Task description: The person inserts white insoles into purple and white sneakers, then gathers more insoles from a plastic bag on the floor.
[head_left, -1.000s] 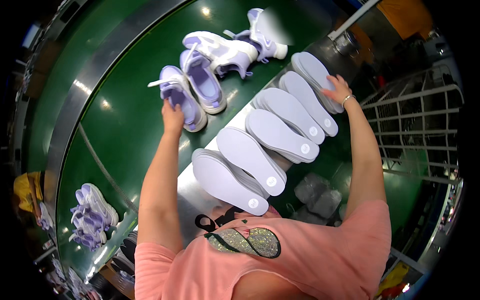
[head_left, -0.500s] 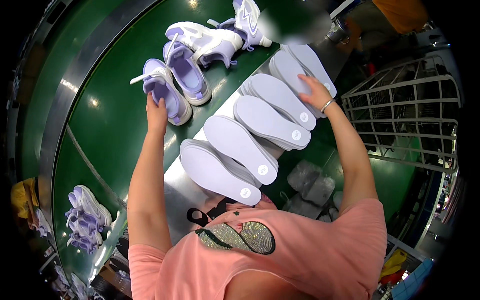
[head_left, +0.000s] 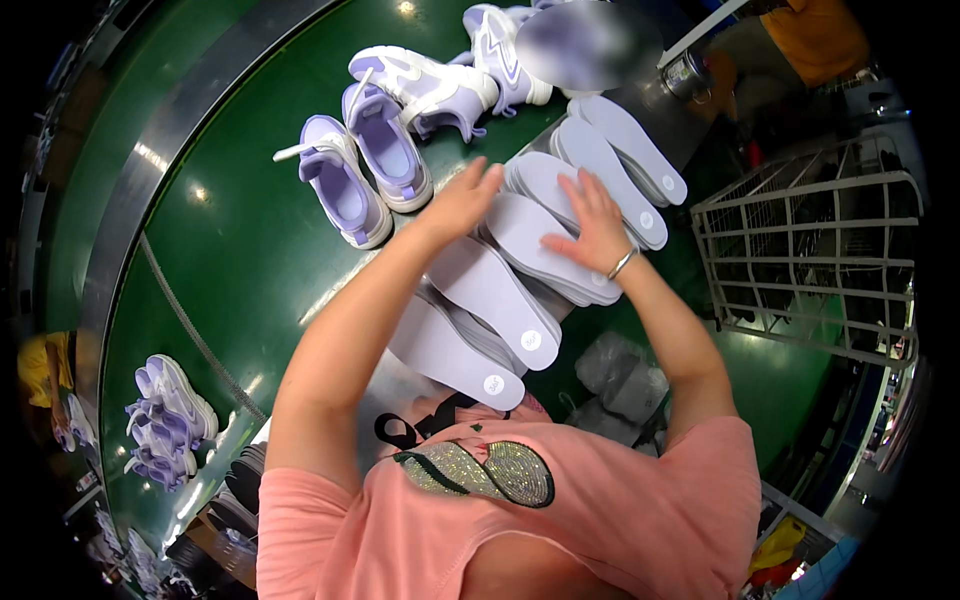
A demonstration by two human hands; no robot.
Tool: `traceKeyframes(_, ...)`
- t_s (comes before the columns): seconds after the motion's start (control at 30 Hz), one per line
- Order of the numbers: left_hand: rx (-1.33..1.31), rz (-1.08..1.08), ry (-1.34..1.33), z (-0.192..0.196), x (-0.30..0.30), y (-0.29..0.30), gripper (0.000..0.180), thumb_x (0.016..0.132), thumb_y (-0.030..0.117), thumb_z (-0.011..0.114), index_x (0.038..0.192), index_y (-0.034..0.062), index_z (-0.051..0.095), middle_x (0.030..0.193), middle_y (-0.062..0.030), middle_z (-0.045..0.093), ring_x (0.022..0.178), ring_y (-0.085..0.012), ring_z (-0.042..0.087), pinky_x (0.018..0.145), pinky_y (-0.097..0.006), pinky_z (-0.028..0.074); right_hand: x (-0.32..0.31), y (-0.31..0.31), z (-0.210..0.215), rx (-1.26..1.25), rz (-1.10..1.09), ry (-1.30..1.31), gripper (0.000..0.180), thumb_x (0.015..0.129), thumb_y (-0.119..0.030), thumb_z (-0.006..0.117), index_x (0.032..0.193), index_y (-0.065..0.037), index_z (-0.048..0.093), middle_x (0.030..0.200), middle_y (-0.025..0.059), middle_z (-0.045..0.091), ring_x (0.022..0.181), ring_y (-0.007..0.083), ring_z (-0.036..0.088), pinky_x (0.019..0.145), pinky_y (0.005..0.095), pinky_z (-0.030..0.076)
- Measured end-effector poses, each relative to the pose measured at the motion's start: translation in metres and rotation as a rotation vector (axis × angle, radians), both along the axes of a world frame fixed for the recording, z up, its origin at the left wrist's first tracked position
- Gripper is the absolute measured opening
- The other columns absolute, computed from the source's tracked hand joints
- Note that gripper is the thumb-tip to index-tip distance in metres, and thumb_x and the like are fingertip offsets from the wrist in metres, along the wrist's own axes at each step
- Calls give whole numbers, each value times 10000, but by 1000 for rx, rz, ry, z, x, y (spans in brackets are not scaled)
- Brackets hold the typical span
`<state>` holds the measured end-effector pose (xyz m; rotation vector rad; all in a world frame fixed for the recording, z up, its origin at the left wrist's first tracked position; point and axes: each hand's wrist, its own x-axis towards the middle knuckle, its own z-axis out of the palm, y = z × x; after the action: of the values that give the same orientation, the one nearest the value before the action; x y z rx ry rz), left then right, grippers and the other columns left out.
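Observation:
Stacks of pale lavender insoles (head_left: 492,290), each with a round white sticker at the heel, lie in a slanting row on a metal ledge. My left hand (head_left: 462,205) reaches over the left side of the row with its fingers stretched out, holding nothing. Above the middle stacks my right hand (head_left: 598,232), with a bracelet at the wrist, has its fingers spread; whether it touches the top insole (head_left: 540,232) I cannot tell. Just left of my left hand stand two lavender and white sneakers, the nearer shoe (head_left: 345,195) and its neighbour (head_left: 388,150), with their openings toward me.
Farther off on the green surface (head_left: 240,260) lie more sneakers (head_left: 430,92). Another shoe cluster (head_left: 170,425) sits at the lower left. A wire cart (head_left: 810,260) stands at the right, and clear plastic bags (head_left: 620,375) lie below the ledge. A person in orange (head_left: 815,45) is at the far right.
My left hand has left the nearer sneaker and moved right to the insoles. My right hand has come left and nearer, from the far stacks to the middle ones.

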<state>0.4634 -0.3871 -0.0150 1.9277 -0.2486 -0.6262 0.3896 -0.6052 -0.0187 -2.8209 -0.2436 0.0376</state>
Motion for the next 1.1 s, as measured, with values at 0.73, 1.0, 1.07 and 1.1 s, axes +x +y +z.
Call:
traceKeyframes(0.73, 917, 122, -709, -19, 1, 90, 347, 672, 317, 642, 881, 47, 576, 1021, -49, 551, 1070, -228, 425, 911, -488, 281, 206, 24, -33, -545, 102, -41, 524, 760, -80, 506, 1233, -273, 391, 1358, 125, 226, 1225, 337, 259, 932, 481, 289)
traceKeyframes(1.0, 828, 336, -734, -23, -42, 125, 296, 646, 268, 669, 815, 34, 602, 1028, -97, 542, 1039, -267, 451, 757, -387, 423, 227, 19, -48, -824, 360, -181, 392, 820, -163, 422, 1192, -290, 424, 1371, 101, 212, 1144, 461, 317, 901, 573, 265)
traceKeyframes(1.07, 884, 381, -753, -20, -50, 127, 302, 642, 279, 675, 825, 48, 608, 1051, -109, 512, 1023, -279, 443, 781, -389, 397, 225, 21, -42, -848, 353, -85, 267, 797, -153, 455, 1051, -216, 506, 1353, 111, 239, 1136, 459, 333, 852, 561, 335)
traceKeyframes(1.1, 916, 408, -762, -19, -54, 129, 305, 640, 285, 678, 830, 55, 611, 1062, -115, 497, 1015, -284, 439, 794, -390, 384, 227, 20, -42, -755, 318, -110, 248, 778, -137, 478, 1017, -194, 506, 1347, 115, 249, 1132, 458, 340, 840, 544, 355)
